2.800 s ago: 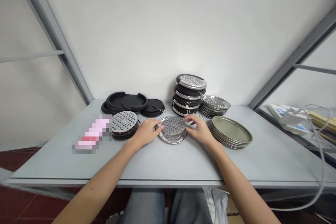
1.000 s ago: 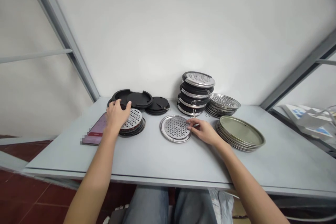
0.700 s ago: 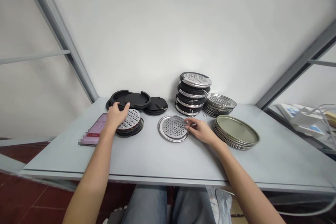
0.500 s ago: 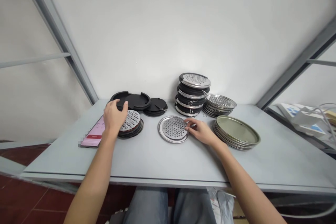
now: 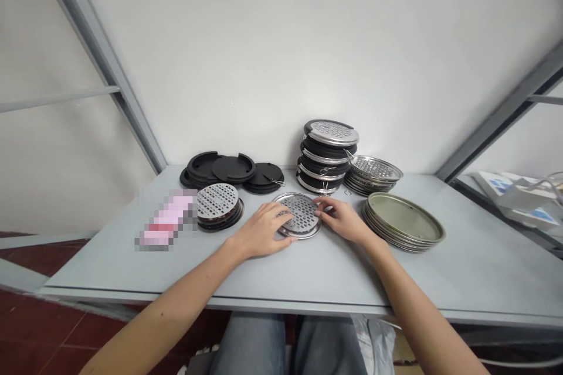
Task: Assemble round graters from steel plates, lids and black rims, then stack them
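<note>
A perforated metal disc point(image 5: 301, 214) lies within a round, shiny metal tray point(image 5: 308, 235) on the table in front of me. My left hand point(image 5: 266, 228) rests at the left side of the disc, its fingers apart and reaching over the edge, the thumb near the tray's front rim. At the right side, my right hand point(image 5: 338, 217) has thumb and fingertips closed on the edge of the disc. Left of my hands sits a short stack of perforated discs point(image 5: 217, 201) over dark round pieces.
Black round holders point(image 5: 233, 169) and black discs point(image 5: 264, 177) lie at the back left. A tall stack of assembled black and silver rounds point(image 5: 331, 135) stands behind the tray. Perforated metal rounds point(image 5: 376, 169) and olive-coloured plates point(image 5: 404, 214) are stacked right. A pixelated pink phone point(image 5: 162, 222) lies left.
My left hand has moved right, from the stack of perforated discs to the disc in the tray. My right hand stays at the disc's right edge.
</note>
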A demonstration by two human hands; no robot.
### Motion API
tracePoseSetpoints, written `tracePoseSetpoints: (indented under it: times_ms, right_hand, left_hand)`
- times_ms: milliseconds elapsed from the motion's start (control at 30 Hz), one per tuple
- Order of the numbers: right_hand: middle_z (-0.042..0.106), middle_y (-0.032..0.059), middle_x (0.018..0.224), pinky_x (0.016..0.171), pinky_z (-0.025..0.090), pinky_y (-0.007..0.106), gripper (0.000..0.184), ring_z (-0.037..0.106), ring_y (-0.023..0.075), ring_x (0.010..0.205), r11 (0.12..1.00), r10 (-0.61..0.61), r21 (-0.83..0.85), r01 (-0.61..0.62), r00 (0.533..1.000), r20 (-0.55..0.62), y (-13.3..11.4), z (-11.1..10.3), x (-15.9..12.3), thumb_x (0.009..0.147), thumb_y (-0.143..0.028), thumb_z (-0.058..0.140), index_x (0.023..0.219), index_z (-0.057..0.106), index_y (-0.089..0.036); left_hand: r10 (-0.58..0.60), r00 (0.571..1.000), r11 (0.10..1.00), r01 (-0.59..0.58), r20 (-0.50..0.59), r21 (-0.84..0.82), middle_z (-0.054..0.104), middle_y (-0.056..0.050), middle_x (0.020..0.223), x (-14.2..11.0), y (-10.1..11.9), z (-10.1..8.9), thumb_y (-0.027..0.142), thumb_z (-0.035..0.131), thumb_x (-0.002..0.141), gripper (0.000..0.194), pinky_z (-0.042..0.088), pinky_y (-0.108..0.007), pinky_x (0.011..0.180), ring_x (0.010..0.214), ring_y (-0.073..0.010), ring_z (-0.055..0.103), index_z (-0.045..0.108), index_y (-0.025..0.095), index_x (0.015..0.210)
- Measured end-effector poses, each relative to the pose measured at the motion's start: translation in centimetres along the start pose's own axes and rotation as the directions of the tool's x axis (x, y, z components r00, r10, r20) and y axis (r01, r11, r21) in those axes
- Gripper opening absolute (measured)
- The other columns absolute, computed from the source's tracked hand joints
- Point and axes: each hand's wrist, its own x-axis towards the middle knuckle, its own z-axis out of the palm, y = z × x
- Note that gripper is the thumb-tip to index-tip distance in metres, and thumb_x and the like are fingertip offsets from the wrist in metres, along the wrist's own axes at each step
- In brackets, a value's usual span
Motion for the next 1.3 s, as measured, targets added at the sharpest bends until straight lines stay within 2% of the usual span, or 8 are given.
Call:
tracePoseSetpoints:
  times_ms: [200, 367, 600, 800, 933, 1300]
  right_hand:
    - [0.070, 0.0044, 0.087, 0.080, 0.052, 0.034, 0.026, 0.065, 0.0183, 0.078, 1.000, 0.021, 0.003, -0.021, 0.998, -0.053, 0.2, 0.1, 0.1, 0.084, -0.030, 0.055, 0.106, 0.062, -0.018]
    - [0.071, 0.0054, 0.087, 0.079, 0.053, 0.035, 0.029, 0.066, 0.0199, 0.081, 0.995, 0.086, 0.061, -0.082, 0.994, -0.065, 0.4, 0.1, 0.2, 0.082, -0.032, 0.058, 0.106, 0.063, -0.017]
    - [0.072, 0.0084, 0.091, 0.080, 0.052, 0.036, 0.031, 0.067, 0.0221, 0.085, 0.987, 0.148, 0.068, -0.144, 0.987, -0.061, 0.6, 0.3, 0.4, 0.086, -0.039, 0.053, 0.102, 0.066, -0.016]
    - [0.070, 0.0067, 0.082, 0.076, 0.050, 0.034, 0.039, 0.064, 0.0198, 0.074, 0.984, 0.177, 0.056, -0.172, 0.978, -0.106, 0.1, 0.8, 0.4, 0.085, -0.045, 0.053, 0.102, 0.066, -0.013]
    - [0.067, 0.0059, 0.078, 0.072, 0.050, 0.032, 0.040, 0.061, 0.0185, 0.069, 0.988, 0.152, 0.040, -0.149, 0.983, -0.100, -0.2, 1.2, 0.4, 0.085, -0.044, 0.053, 0.104, 0.066, -0.011]
    - [0.060, 0.0149, 0.113, 0.083, 0.050, 0.036, 0.041, 0.060, 0.0248, 0.100, 0.992, 0.102, 0.085, -0.092, 0.987, -0.128, 1.1, 2.3, 0.7, 0.079, -0.039, 0.061, 0.110, 0.065, -0.011]
  left_hand:
    - [-0.070, 0.997, 0.998, 0.070, 0.024, -0.005, 0.064, -0.009, 0.113, -0.1, -1.4, -1.2, 0.038, 0.065, 0.082, 0.037, 0.042, -0.040, 0.100, 0.110, -0.0261, 0.055, 0.063, 0.021, 0.114]
    - [-0.069, 0.994, 0.997, 0.070, 0.083, -0.019, 0.063, -0.008, 0.114, -0.2, -1.1, -0.7, 0.037, 0.065, 0.083, 0.034, 0.043, -0.038, 0.098, 0.107, -0.0247, 0.057, 0.064, 0.022, 0.113]
    - [-0.084, 0.991, 0.996, 0.087, 0.102, -0.032, 0.062, -0.007, 0.115, -0.2, -1.3, -0.4, 0.036, 0.064, 0.084, 0.032, 0.044, -0.037, 0.096, 0.106, -0.0242, 0.058, 0.065, 0.022, 0.113]
    - [-0.083, 0.990, 0.995, 0.089, 0.115, -0.048, 0.062, -0.006, 0.114, -0.1, -1.6, -0.3, 0.038, 0.066, 0.084, 0.032, 0.044, -0.037, 0.095, 0.105, -0.0237, 0.057, 0.065, 0.021, 0.111]
    - [-0.087, 0.990, 0.995, 0.093, 0.114, -0.044, 0.062, -0.006, 0.113, -0.1, -1.8, -0.2, 0.039, 0.066, 0.084, 0.032, 0.044, -0.036, 0.095, 0.104, -0.0235, 0.057, 0.065, 0.022, 0.111]
    - [-0.115, 0.985, 0.993, 0.119, 0.125, -0.019, 0.061, -0.006, 0.114, -0.2, -1.7, -0.2, 0.040, 0.065, 0.084, 0.030, 0.047, -0.033, 0.090, 0.102, -0.0220, 0.059, 0.066, 0.021, 0.107]
